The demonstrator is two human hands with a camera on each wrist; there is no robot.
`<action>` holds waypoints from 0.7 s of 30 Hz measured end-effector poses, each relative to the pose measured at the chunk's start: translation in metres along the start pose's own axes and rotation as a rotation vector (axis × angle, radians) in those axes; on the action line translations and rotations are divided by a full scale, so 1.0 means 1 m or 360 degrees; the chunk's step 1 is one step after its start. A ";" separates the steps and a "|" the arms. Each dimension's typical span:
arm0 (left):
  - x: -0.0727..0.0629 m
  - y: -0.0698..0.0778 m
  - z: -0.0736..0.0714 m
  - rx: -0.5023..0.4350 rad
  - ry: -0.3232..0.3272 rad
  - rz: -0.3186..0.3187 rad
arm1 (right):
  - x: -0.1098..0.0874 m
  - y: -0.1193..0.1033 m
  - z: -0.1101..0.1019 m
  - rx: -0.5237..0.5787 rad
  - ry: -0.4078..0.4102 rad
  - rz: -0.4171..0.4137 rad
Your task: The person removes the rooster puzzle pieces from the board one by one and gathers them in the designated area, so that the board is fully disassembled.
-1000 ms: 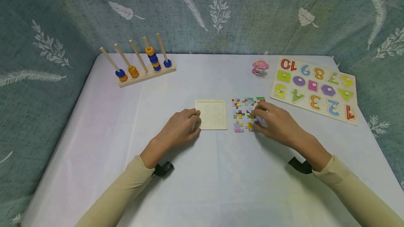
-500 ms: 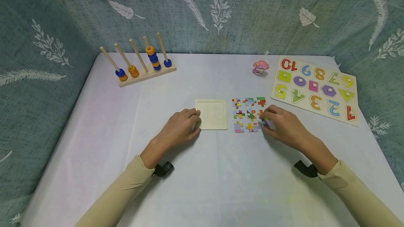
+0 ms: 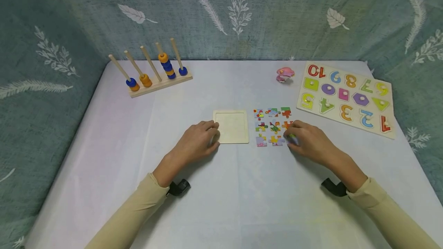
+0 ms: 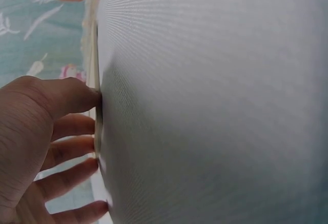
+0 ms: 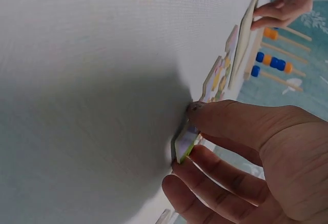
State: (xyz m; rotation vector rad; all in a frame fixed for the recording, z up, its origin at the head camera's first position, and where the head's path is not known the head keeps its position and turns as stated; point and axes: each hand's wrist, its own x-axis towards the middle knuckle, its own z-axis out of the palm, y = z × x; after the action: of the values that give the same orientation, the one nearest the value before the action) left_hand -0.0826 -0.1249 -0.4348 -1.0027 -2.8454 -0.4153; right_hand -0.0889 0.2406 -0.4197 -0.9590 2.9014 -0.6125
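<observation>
The left hand (image 3: 196,140) grips the left side of a small square wooden puzzle tray (image 3: 230,143), its thumb at the near left corner and its fingertips along the edge. The tray's inside is bare wood. To the right lie several colourful jigsaw pieces (image 3: 275,126) in neat rows, apart from one another. At the near right corner of these rows the right hand (image 3: 310,141) pinches a purple and green jigsaw piece (image 5: 185,141) between thumb and fingers. This piece is tilted, with its lower edge at the tabletop; the fingers partly cover it.
A wooden peg stacker (image 3: 160,84) with blue and orange beads stands at the back left. At the back is a small pink toy figure (image 3: 285,74). A number-and-shape peg board (image 3: 340,107) lies at the right. Patterned green cloth (image 3: 277,18) walls the white table.
The right hand has drawn a little right and towards the person with the jigsaw piece, uncovering the middle and right pieces. The left hand keeps its place on the tray.
</observation>
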 end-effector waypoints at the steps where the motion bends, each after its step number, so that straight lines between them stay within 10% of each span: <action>1: 0.000 0.000 0.000 -0.0003 -0.0002 -0.0003 | 0.000 0.000 0.000 -0.0002 0.0005 -0.0007; 21: -0.004 -0.005 -0.002 0.0008 -0.0051 -0.0038 | 0.002 0.001 0.001 0.0058 -0.0010 0.0005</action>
State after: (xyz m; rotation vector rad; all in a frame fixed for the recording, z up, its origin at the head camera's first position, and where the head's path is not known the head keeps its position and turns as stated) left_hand -0.0821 -0.1316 -0.4347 -0.9848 -2.8880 -0.3972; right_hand -0.0909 0.2403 -0.4208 -0.9500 2.8753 -0.6584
